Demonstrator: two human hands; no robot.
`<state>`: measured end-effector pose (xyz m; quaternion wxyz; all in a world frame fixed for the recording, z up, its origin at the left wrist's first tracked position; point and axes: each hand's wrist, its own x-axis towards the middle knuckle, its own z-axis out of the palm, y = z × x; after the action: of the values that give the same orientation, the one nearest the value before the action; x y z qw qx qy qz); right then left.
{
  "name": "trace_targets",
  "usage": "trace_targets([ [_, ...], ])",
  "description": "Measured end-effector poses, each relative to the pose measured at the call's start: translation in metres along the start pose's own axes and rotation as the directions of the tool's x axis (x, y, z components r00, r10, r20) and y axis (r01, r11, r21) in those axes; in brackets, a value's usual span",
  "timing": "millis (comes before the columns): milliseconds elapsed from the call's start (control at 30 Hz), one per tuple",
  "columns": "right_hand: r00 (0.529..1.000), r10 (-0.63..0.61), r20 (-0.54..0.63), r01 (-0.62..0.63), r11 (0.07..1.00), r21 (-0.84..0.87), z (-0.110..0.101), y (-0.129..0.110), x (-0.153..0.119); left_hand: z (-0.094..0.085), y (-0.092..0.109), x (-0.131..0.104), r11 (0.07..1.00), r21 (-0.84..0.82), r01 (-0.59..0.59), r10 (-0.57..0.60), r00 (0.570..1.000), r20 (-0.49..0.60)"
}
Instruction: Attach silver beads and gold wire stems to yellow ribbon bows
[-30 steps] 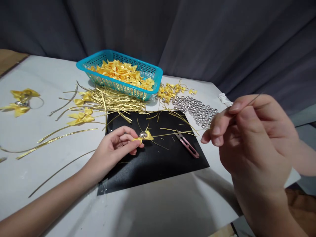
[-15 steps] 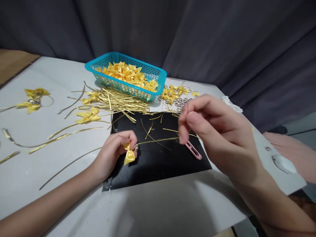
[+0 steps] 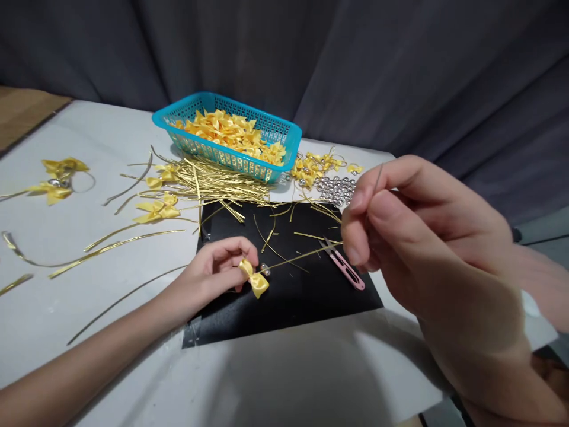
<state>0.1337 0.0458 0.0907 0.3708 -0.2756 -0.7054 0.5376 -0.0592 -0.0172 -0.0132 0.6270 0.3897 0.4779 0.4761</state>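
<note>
My left hand pinches a yellow ribbon bow above the black mat. Close beside the bow sits a silver bead. A thin gold wire runs taut from the bow and bead up to my right hand. The fingers of my right hand are closed on the wire, and its end sticks up above thumb and forefinger. Pink thread snips lie on the mat, just left of and below the right hand.
A blue basket of yellow bows stands at the back. Before it lies a pile of gold wires. Silver beads and beaded bows lie to its right. Finished-looking bows and loose wires lie on the left.
My right hand has moved right and slightly nearer, drawing the wire along. My left hand has shifted a little right with the bow. The snips' blades now show.
</note>
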Motion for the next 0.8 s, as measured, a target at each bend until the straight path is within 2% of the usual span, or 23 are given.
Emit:
trace_targets([
  [67,1.0,0.002,-0.005,-0.002,1.0,-0.007,0.0,-0.003,-0.002,0.003,0.003,0.0,1.0,-0.016,0.027,-0.027,0.999,-0.021],
  [167,1.0,0.011,-0.025,-0.012,0.999,-0.032,0.001,-0.008,-0.004,0.009,0.009,0.0,0.996,-0.022,0.087,-0.087,0.996,0.01],
  [267,0.999,-0.029,-0.046,0.027,0.998,-0.049,0.0,-0.009,-0.004,0.016,0.011,-0.001,0.984,-0.055,0.169,-0.165,0.984,0.062],
  [400,0.995,-0.077,-0.065,0.074,0.996,-0.041,-0.001,-0.008,-0.003,0.021,0.01,-0.002,0.966,-0.155,0.205,-0.195,0.978,0.073],
  [667,0.994,-0.066,-0.089,0.064,0.998,-0.027,0.001,-0.007,-0.002,0.016,0.015,-0.006,0.861,-0.422,0.284,-0.238,0.958,0.158],
  [800,0.992,-0.08,-0.094,0.076,0.996,-0.051,-0.002,-0.007,0.0,0.015,0.013,-0.009,0.866,-0.395,0.306,-0.255,0.95,0.178],
])
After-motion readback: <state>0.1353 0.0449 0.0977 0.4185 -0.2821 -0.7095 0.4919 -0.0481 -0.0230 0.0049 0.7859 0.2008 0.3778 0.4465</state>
